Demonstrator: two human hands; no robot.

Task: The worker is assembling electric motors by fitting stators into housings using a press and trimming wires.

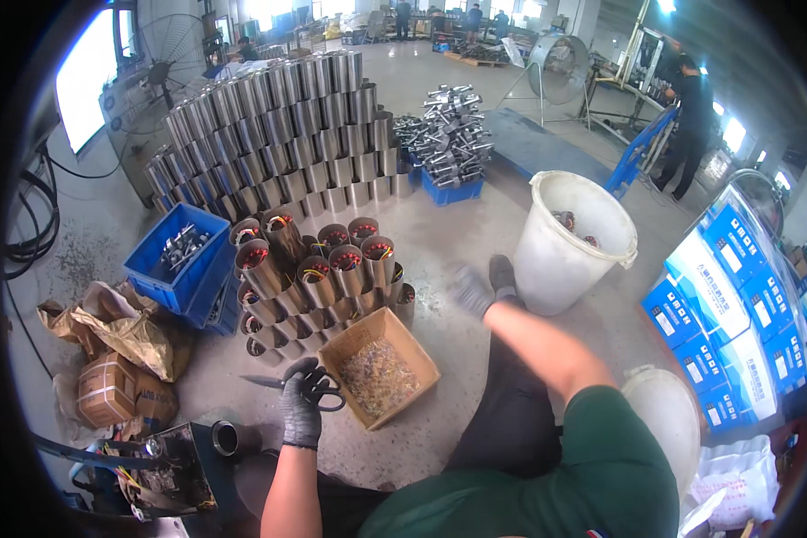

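Observation:
My left hand [303, 408], in a dark grey glove, is closed round the handles of black scissors [265, 382], whose blades point left. It is just left of an open cardboard box [415, 386] with small multicoloured scraps on its bottom. My right hand [469, 292], in a grey glove, is stretched forward above the floor near my shoe and blurred by motion, so its fingers do not show clearly. Right of it stands a white plastic bin [556, 260] with a few wound motor parts inside. Beyond the box, brown metal cylinders [318, 278] with red and yellow wires inside stand stacked.
Bare steel cylinders [278, 134] form a tall stack behind. Metal shaft parts [453, 134] are heaped on a blue crate [453, 191]. Blue crates [175, 287] and a carton [108, 390] are at left; blue-white boxes [726, 305] at right. A co-worker [688, 125] stands far right.

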